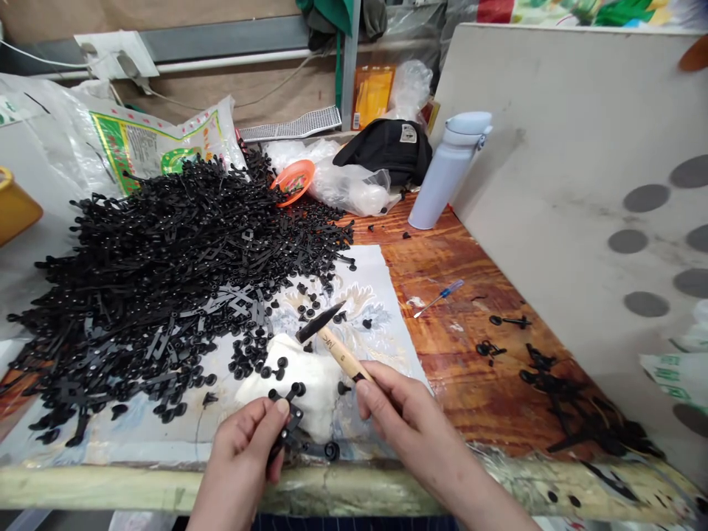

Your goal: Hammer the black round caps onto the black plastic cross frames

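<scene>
Right hand (406, 413): fingers gripping the hammer (338, 349). Left hand (248, 435): fingers pinching a black linkage (295, 420). Apparent step: pre-strike positioning; next move likely requires steady support.

On my right I am seeing a grey panel (553, 125) bearing dark round spots. Near it a pale blue bottle (447, 173) is standing; a black cap (387, 147) is lying beside clear plastic (354, 190). On my left, a yellow container (16, 210) and a printed sack (147, 144) are showing.
</scene>
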Motion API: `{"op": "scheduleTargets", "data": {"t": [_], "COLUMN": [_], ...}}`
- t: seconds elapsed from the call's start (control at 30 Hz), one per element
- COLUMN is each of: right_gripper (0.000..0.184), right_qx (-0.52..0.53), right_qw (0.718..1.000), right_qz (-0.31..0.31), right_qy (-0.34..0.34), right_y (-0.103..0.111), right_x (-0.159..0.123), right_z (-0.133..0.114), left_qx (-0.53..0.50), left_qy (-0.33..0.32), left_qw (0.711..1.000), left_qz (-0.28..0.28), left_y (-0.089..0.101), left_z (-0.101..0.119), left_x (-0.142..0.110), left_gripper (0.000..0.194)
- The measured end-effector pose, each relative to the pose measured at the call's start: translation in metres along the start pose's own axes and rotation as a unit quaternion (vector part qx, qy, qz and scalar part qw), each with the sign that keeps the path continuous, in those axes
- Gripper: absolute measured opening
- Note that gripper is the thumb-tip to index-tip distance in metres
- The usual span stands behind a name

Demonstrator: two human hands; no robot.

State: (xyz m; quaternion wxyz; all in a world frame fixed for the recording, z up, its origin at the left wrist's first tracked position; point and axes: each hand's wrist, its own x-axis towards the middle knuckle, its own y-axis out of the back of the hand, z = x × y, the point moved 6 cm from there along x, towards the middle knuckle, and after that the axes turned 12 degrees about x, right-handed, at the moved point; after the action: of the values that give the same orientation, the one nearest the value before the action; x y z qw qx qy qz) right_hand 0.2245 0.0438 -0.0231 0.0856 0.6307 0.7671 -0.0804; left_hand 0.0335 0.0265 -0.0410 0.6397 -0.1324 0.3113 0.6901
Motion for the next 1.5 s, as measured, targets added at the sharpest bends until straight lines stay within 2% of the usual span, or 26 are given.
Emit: {"op": "scheduleTargets", "data": {"t": [0.23,0.33,0.47,0.6,0.73,0.93,1.1,1.23,1.4,1.5], "right_gripper": [0.031,0.026,0.047,0.055,0.058,0.061,0.059,0.059,0.057,0.055], "right_qx": [-0.034,-0.105,-0.218,-0.317,-0.323,-0.387,-0.324,-0.342,-0.311,-0.323], "right_qw": [0.999,0.992,0.959,0.924,0.914,0.893,0.919,0.920,0.930,0.931], "right_qz": [0.003,0.002,-0.025,-0.053,-0.026,-0.032,-0.042,-0.048,-0.048,-0.068], "right_qy": [0.020,0.069,0.182,0.208,0.246,0.227,0.221,0.188,0.190,0.157], "right_y": [0.003,0.004,0.001,0.004,0.007,0.001,0.001,-0.002,-0.001,0.002], "right_x": [-0.005,-0.010,-0.022,-0.033,-0.043,-0.044,-0.041,-0.036,-0.039,-0.038], "right_z": [-0.004,-0.010,-0.019,-0.023,-0.030,-0.026,-0.031,-0.024,-0.017,-0.007], "left_qx": [0.045,0.063,0.073,0.085,0.112,0.112,0.142,0.171,0.195,0.201], "left_qy": [-0.028,-0.032,-0.043,-0.056,-0.076,-0.072,-0.086,-0.082,-0.077,-0.086], "left_qw": [0.999,0.997,0.996,0.995,0.990,0.991,0.986,0.982,0.978,0.976], "left_qz": [0.011,0.013,0.007,0.018,0.025,0.021,0.019,0.007,-0.005,-0.004], "left_y": [0.000,0.001,0.001,0.001,0.002,0.003,0.005,0.004,0.002,0.002], "left_z": [0.001,-0.003,-0.004,-0.003,-0.006,-0.011,-0.006,-0.008,-0.012,-0.012], "left_x": [0.004,0.007,0.008,0.008,0.010,0.014,0.013,0.014,0.016,0.017], "left_gripper": [0.043,0.045,0.045,0.044,0.045,0.046,0.045,0.042,0.040,0.040]}}
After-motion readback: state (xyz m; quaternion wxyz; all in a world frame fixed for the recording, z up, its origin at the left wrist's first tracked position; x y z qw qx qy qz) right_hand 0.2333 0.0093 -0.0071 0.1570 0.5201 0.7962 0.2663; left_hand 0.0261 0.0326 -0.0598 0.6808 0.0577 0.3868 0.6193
